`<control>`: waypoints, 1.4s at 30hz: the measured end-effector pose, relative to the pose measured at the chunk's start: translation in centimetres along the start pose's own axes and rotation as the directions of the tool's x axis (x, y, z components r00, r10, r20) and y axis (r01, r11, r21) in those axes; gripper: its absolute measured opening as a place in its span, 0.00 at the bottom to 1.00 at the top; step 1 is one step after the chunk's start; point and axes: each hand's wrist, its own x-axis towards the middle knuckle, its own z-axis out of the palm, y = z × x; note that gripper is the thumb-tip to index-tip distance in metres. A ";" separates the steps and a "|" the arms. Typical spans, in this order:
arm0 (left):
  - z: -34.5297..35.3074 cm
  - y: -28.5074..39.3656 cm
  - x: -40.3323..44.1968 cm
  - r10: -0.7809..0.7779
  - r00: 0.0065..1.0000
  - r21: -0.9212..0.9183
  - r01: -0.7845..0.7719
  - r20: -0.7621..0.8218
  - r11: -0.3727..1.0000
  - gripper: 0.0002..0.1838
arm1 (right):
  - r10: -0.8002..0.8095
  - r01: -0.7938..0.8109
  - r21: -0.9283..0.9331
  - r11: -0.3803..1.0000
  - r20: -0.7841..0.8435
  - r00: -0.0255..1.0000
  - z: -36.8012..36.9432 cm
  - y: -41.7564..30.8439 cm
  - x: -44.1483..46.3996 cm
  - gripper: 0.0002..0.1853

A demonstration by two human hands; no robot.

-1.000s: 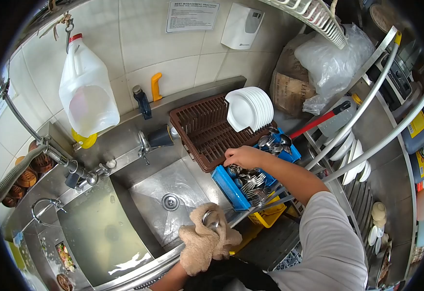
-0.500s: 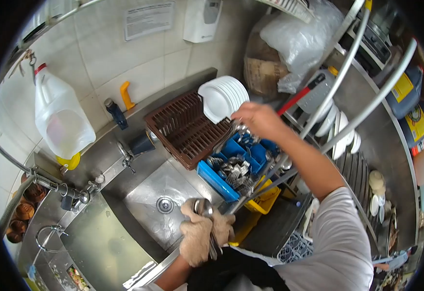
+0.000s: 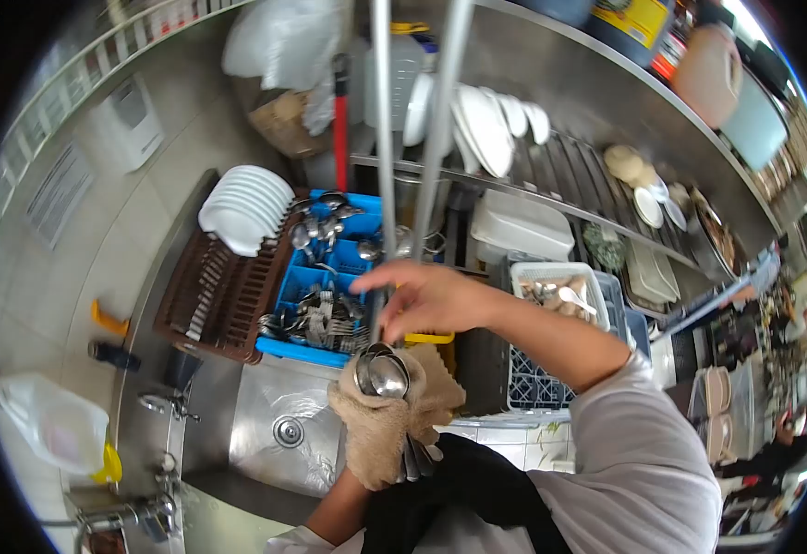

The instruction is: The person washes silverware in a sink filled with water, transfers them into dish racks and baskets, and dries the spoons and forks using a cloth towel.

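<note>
My left hand (image 3: 372,454) is wrapped in a tan cloth (image 3: 438,380) and closed round a bundle of metal spoons (image 3: 386,376). Their bowls point up out of the cloth and the handles stick out below; most of the fingers are covered. Just above the bundle, my right hand (image 3: 424,294) has its fingers apart with nothing visible between them. It is beside the blue cutlery tray (image 3: 302,352), whose compartments hold forks (image 3: 337,330) and spoons (image 3: 303,235).
Left of the tray, a brown dish rack (image 3: 202,319) holds white plates (image 3: 244,210). Below lies a metal sink (image 3: 260,406) with a faucet (image 3: 165,403). Two pale poles (image 3: 434,138) rise in front. A white basket (image 3: 597,286) stands right.
The view has turned right. My right hand has come back from the tray's far end beside the plates to just above the spoons in my left hand, its fingers now apart.
</note>
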 end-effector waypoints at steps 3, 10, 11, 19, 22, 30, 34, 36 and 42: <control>-1.5 -5.5 1.6 -0.196 0.894 -0.469 0.385 0.402 0.795 0.27 | -0.187 0.206 0.280 0.938 -0.092 0.978 0.1 9.1 -9.3 0.45; 8.8 -5.6 1.1 0.076 0.917 0.919 -0.385 0.391 -0.091 0.16 | 0.271 0.145 0.557 0.818 -0.596 0.756 7.9 25.7 -32.5 0.14; 9.8 -5.8 0.6 0.169 0.912 0.927 -0.359 0.374 -0.112 0.16 | 0.216 0.427 0.669 0.609 -0.657 0.722 7.5 20.9 -35.6 0.16; 19.0 -5.5 -0.9 0.615 0.695 0.906 -0.416 0.373 -0.079 0.12 | 0.822 -0.761 -0.507 0.405 -0.162 0.546 6.5 11.7 -52.4 0.25; 21.5 -4.4 -1.0 0.722 0.593 0.892 -0.446 0.356 -0.073 0.11 | 0.406 -0.389 0.123 0.913 -0.167 0.899 4.5 11.2 -63.1 0.33; 23.4 -15.2 -5.4 0.245 0.749 0.781 -0.539 0.616 -0.317 0.11 | -0.196 -0.503 -0.491 0.711 -0.826 0.529 11.8 -5.3 -53.7 0.20; 23.9 -14.4 -3.1 0.075 0.779 0.759 -0.576 0.622 -0.304 0.13 | -0.232 -0.650 -0.686 0.326 -0.725 0.648 8.3 -2.4 -49.2 0.20; 25.0 -12.6 -0.6 0.028 0.783 0.755 -0.588 0.621 -0.289 0.14 | -0.260 -0.629 -0.683 0.371 -0.727 0.635 5.6 -0.5 -47.8 0.20; 26.2 -14.7 5.2 0.421 0.763 0.638 -0.644 0.491 0.422 0.24 | 0.053 0.286 0.149 0.946 -0.947 0.318 2.8 14.1 -38.5 0.21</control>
